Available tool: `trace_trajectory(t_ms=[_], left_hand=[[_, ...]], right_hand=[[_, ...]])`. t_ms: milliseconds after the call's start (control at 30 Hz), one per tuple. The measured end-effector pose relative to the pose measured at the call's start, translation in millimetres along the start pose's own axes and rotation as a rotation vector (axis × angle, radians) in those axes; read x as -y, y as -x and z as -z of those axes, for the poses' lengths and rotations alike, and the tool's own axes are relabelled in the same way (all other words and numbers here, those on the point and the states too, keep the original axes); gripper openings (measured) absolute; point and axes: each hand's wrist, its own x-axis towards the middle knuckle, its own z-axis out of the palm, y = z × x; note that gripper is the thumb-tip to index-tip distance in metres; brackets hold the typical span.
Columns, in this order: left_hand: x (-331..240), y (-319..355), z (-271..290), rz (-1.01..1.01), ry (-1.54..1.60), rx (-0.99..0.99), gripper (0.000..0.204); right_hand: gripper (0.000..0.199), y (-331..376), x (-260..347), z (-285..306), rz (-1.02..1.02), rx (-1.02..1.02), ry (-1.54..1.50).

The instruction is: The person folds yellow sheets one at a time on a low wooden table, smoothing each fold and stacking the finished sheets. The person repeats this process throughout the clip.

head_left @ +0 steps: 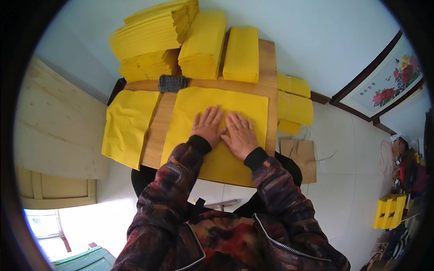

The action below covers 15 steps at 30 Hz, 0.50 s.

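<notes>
A large yellow sheet [194, 101] lies flat on the wooden table [156, 131], its near edge reaching out over my lap. My left hand [209, 125] rests palm down on the middle of the sheet. Beside it my right hand [239, 134] presses flat too, fingers stretched out and pointing away from me; the thumbs come close together. Neither hand holds anything. To the left, a creased yellow sheet [129, 124] lies partly over the table's edge. A dark grey knitted-looking block [173, 84] sits just beyond the large sheet.
Tall stacks of folded yellow paper [202, 45] line the table's back, with a leaning pile [144, 34] at left. Yellow bundles [294, 106] stand right of the table, near brown cardboard [300, 158] on the tiled floor. A framed flower picture [384, 83] leans at the right wall.
</notes>
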Motion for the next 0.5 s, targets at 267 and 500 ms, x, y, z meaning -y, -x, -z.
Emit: trace_trajectory(t_ms=[267,500], left_hand=[[69,3,-7,0.117,-0.032,-0.219,0.062],[91,11,0,0.261,-0.059,-0.108,0.065]], right_hand=[[0.074,7,-46,9,-0.14,-0.001,0.142],[0.077,8,-67,12,-0.222,0.022,0.205]])
